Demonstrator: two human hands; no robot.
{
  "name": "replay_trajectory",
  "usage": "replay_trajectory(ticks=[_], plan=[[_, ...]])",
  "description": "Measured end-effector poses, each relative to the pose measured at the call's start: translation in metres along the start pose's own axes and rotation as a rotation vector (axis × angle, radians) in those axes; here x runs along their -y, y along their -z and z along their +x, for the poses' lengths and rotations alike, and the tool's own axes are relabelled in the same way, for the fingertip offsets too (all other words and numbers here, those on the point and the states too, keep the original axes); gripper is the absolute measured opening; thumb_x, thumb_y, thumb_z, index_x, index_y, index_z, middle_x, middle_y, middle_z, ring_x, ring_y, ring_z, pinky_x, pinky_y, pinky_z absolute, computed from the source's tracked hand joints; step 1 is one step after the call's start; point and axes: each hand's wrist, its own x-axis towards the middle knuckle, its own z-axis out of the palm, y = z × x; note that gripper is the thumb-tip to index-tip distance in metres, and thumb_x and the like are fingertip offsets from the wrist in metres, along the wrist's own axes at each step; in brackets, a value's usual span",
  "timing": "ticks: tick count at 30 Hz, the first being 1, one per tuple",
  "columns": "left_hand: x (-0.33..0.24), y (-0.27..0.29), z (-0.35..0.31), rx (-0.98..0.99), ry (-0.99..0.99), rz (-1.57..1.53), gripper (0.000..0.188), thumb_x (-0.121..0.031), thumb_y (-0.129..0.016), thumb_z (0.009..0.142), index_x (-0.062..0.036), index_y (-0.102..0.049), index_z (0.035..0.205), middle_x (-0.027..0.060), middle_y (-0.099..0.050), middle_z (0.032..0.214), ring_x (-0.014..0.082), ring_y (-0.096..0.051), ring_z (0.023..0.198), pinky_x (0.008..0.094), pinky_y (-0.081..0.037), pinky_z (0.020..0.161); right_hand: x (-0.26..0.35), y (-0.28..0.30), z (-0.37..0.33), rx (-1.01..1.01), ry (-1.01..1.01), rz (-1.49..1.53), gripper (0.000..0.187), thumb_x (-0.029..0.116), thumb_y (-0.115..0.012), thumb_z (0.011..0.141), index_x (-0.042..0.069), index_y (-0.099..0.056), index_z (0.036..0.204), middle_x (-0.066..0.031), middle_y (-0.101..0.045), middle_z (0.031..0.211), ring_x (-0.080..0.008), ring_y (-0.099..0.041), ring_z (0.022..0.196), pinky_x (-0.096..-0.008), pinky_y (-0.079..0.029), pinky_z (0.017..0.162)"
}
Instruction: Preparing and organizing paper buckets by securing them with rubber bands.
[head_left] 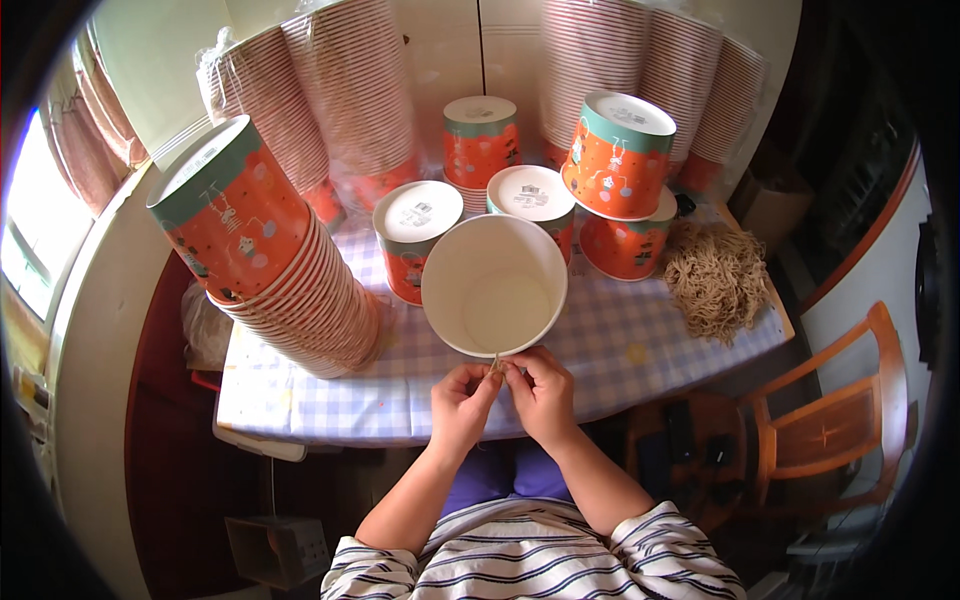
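A large paper bucket (500,300) stands in front of me, its white inside and open mouth tilted toward me. At its near rim my left hand (462,402) and my right hand (543,398) meet, thumbs and fingertips pinched together. Between the fingertips runs a thin pale string (497,362), whose tail seems to hang below the left hand. How the string joins the rim is too small to tell. On the right of the table lies a tangled heap of beige strings (715,280).
A blue-and-white checked cloth (420,345) covers the table. Orange buckets with green bands stand upside down, including a tall leaning stack (290,280) at left and a pair (620,160) at right. Wrapped stacks (350,90) line the back. A wooden chair (830,420) is at right.
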Motion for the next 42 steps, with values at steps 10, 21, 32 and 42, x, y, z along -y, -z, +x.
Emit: replay_trajectory(ticks=[10, 21, 32, 42], plan=[[-0.010, 0.008, 0.006, 0.132, 0.167, 0.005, 0.016, -0.014, -0.066, 0.087, 0.0018, -0.065, 0.088, -0.0030, -0.060, 0.074, 0.0012, -0.046, 0.062, 0.0169, -0.035, 0.054, -0.012, 0.003, -0.004, 0.046, -0.226, 0.325, 0.006, 0.003, -0.064, 0.087, 0.000, -0.065, 0.092, -0.0055, -0.067, 0.086, -0.0088, -0.061, 0.074, -0.0235, -0.049, 0.066], [-0.048, 0.012, -0.002, 0.269, 0.252, -0.042, 0.012, -0.010, -0.064, 0.086, 0.0017, -0.065, 0.088, -0.0009, -0.062, 0.078, 0.0022, -0.048, 0.065, 0.0178, -0.036, 0.057, 0.014, 0.020, -0.003, 0.198, -0.433, 0.491, 0.011, 0.007, -0.062, 0.089, 0.000, -0.065, 0.097, -0.0022, -0.065, 0.083, -0.0059, -0.059, 0.074, -0.0198, -0.047, 0.066], [-0.056, 0.014, 0.017, 0.394, 0.159, -0.234, 0.006, -0.007, -0.061, 0.087, -0.0013, -0.061, 0.089, -0.0015, -0.059, 0.086, 0.0039, -0.050, 0.080, 0.0200, -0.040, 0.073, 0.007, 0.014, 0.000, 0.084, -0.167, 0.440, 0.008, 0.006, -0.064, 0.087, 0.001, -0.064, 0.093, -0.0041, -0.065, 0.086, -0.0102, -0.059, 0.076, -0.0240, -0.048, 0.067], [-0.030, 0.016, 0.007, 0.314, 0.214, -0.074, 0.011, -0.011, -0.063, 0.087, -0.0002, -0.063, 0.090, -0.0012, -0.061, 0.081, 0.0034, -0.048, 0.070, 0.0185, -0.037, 0.062, 0.005, 0.012, -0.001, 0.038, 0.198, -0.191, 0.012, 0.001, -0.066, 0.080, 0.002, -0.065, 0.092, -0.0110, -0.064, 0.087, -0.0271, -0.064, 0.078, -0.0316, -0.051, 0.067]])
